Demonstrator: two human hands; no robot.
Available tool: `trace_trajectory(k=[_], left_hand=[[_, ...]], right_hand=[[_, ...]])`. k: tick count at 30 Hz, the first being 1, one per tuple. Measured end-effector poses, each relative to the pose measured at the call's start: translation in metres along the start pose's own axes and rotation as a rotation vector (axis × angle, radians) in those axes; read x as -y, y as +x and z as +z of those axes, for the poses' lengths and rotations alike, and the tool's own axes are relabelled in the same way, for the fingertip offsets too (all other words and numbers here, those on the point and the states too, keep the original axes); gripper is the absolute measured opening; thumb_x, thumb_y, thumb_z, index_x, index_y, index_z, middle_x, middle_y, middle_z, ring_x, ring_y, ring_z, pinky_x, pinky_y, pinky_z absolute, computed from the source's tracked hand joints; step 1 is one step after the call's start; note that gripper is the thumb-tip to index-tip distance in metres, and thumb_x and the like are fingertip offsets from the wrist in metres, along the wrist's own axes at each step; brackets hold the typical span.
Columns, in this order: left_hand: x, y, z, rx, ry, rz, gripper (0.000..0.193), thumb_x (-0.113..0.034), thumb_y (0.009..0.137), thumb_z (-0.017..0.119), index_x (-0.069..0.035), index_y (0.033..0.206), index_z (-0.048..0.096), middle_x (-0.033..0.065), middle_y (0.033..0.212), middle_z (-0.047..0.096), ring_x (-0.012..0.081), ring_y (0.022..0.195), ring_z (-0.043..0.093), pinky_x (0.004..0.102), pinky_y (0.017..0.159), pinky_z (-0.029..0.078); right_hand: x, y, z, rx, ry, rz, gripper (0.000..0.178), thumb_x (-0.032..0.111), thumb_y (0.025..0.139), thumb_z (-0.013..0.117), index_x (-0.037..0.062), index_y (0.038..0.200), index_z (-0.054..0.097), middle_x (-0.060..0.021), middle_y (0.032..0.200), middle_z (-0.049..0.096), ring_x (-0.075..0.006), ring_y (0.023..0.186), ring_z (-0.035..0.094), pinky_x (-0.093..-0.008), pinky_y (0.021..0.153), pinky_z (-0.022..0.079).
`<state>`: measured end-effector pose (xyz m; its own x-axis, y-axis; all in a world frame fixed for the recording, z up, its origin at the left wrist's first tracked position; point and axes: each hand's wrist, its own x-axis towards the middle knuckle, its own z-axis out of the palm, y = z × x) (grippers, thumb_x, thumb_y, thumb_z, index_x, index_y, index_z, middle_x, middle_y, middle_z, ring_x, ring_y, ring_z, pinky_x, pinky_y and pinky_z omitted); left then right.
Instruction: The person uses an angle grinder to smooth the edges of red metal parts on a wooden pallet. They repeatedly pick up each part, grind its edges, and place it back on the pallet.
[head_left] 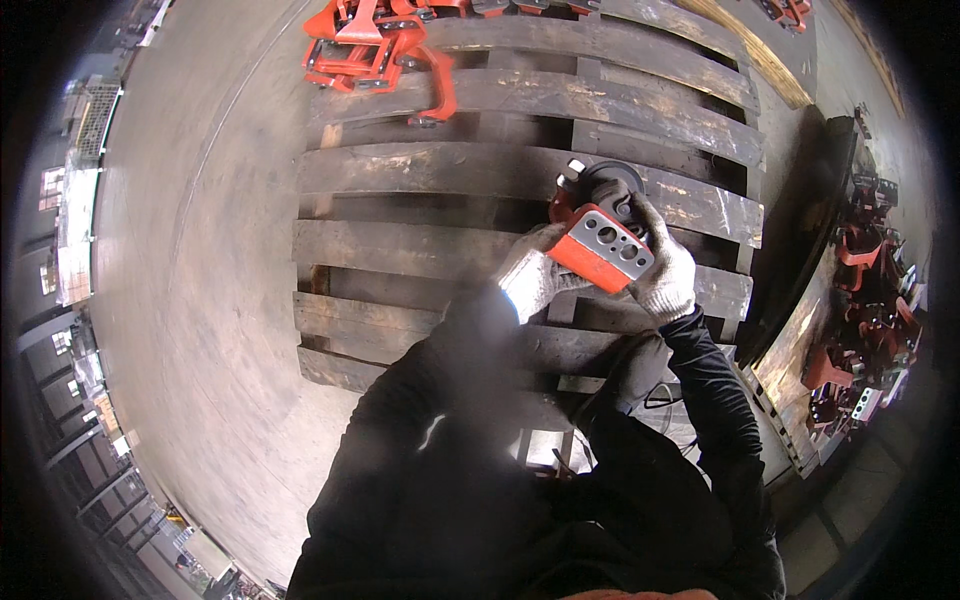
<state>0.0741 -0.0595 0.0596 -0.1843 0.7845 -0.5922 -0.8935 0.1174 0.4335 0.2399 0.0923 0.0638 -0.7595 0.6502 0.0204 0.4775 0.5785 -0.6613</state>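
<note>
Evidently, black sleeves [718,390] are reaching forward from the lower edge, and pale knit gloves are covering both hands. The left hand [532,268] is clasping the part [590,262] at its left end, while the right hand [668,268] is wrapping the right end, so each grip is closing firmly around it. The part is sitting tilted between them, over the pallet [400,247]; its holed metal plate [618,244] is facing up, and its black wheel [612,186] is pointing away from the body. Whether anything beneath is bearing its weight, I cannot tell.

The step in hand seems to be handling, perhaps checking or turning, this one part. The next move is probably calling for a steady two-handed hold and a clear spot on the slats, with fingers keeping off the wheel.

Farther off, a red heap [365,45] is lying on the pallet's far left corner, a curved piece [440,88] is jutting from it, and more red parts [850,330] are crowding together at the right.
</note>
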Motion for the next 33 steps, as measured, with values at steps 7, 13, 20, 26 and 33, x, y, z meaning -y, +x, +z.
trace_trajectory(k=[7, 13, 20, 26, 33], left_hand=[[0.007, 0.001, -0.007, -0.008, 0.069, 0.011, 0.042, -0.031, 0.103, 0.058, -0.001, 0.133, 0.057, 0.0186, 0.119, 0.069, 0.0313, 0.104, 0.072, 0.0479, 0.086, 0.064], [-0.003, 0.001, -0.015, 0.102, 0.079, 0.045, 0.045, -0.035, 0.104, 0.059, -0.002, 0.135, 0.058, 0.0162, 0.123, 0.069, 0.0281, 0.109, 0.071, 0.0454, 0.092, 0.061], [-0.009, 0.005, -0.021, 0.344, -0.237, -0.091, 0.042, -0.026, 0.107, 0.052, -0.005, 0.143, 0.050, 0.0148, 0.136, 0.060, 0.0283, 0.122, 0.063, 0.0474, 0.103, 0.056], [-0.005, 0.003, -0.018, 0.165, -0.105, 0.020, 0.046, -0.035, 0.106, 0.056, -0.003, 0.139, 0.055, 0.0155, 0.128, 0.068, 0.0267, 0.112, 0.070, 0.0461, 0.097, 0.058], [-0.002, 0.000, -0.017, 0.166, -0.062, -0.014, 0.044, -0.031, 0.107, 0.053, -0.004, 0.141, 0.052, 0.0143, 0.134, 0.063, 0.0277, 0.120, 0.064, 0.0467, 0.100, 0.056]], right_hand=[[0.009, 0.007, -0.005, 0.060, 0.039, 0.020, 0.085, 0.031, 0.080, 0.082, 0.0168, 0.154, 0.044, -0.0192, 0.106, 0.074, -0.0375, 0.093, 0.074, -0.0427, 0.078, 0.059], [0.002, -0.007, -0.002, 0.018, 0.008, 0.019, 0.092, 0.025, 0.073, 0.088, 0.0146, 0.153, 0.044, -0.0154, 0.116, 0.073, -0.0353, 0.098, 0.074, -0.0414, 0.082, 0.060], [0.014, -0.007, -0.008, 0.049, -0.005, 0.117, 0.092, 0.023, 0.072, 0.089, 0.0176, 0.152, 0.045, -0.0194, 0.118, 0.072, -0.0379, 0.106, 0.072, -0.0430, 0.089, 0.059], [0.010, -0.009, -0.010, 0.035, 0.021, 0.093, 0.091, 0.021, 0.071, 0.089, 0.0174, 0.152, 0.046, -0.0199, 0.117, 0.072, -0.0381, 0.105, 0.072, -0.0430, 0.088, 0.059], [0.017, -0.001, -0.012, 0.108, -0.028, 0.166, 0.092, 0.020, 0.071, 0.089, 0.0173, 0.152, 0.046, -0.0198, 0.117, 0.073, -0.0376, 0.105, 0.072, -0.0417, 0.088, 0.059]])
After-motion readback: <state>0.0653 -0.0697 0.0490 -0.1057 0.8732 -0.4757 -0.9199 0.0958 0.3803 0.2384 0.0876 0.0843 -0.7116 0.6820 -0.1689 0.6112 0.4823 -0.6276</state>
